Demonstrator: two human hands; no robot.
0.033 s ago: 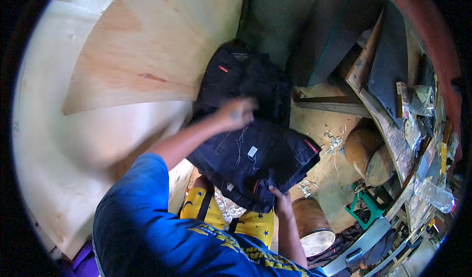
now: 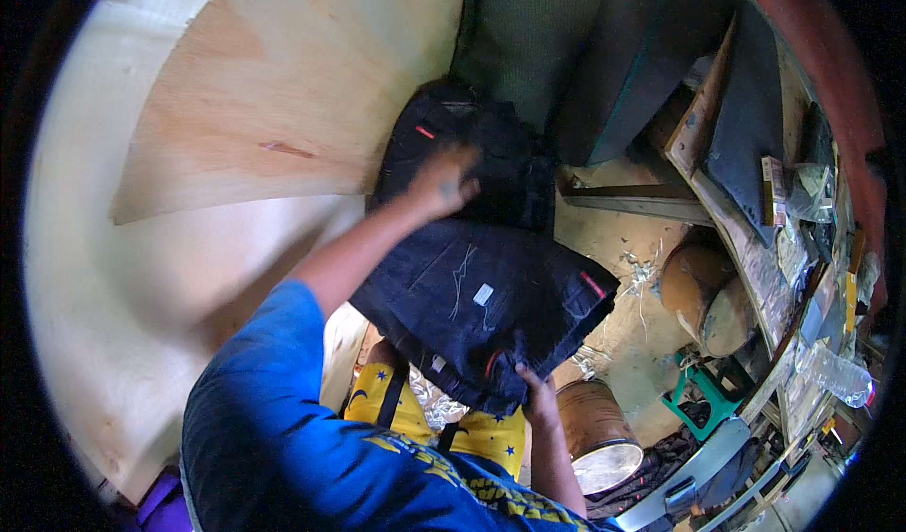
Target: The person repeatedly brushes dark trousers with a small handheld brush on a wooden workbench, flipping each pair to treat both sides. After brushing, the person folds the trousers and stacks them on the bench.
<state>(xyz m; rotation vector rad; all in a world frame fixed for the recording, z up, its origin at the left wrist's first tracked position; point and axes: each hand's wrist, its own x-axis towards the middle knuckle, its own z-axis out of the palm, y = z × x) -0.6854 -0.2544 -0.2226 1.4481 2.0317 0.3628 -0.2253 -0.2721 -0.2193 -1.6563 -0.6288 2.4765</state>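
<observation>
A dark denim garment (image 2: 439, 282), which looks like a pair of jeans, lies across my lap with a small white tag, a red tab and loose pale threads on it. My right hand (image 2: 539, 395) is closed on its bunched near edge, thumb on top. More dark denim (image 2: 514, 187), with another red tab, lies folded just beyond. Above that far cloth is my left hand (image 2: 445, 181), its fingers smeared by motion. Whether it touches the cloth I cannot tell.
Pale plywood (image 2: 236, 135) fills the left side. To the right stand two round wooden drums (image 2: 596, 419) and a green stool (image 2: 700, 395). A cluttered bench (image 2: 755, 277) with a clear plastic bottle (image 2: 840, 378) runs along the far right. Thread scraps litter the floor.
My left hand has shifted slightly away from me and to the left over the far cloth. The near garment lies a little flatter, while my right hand keeps its hold.
</observation>
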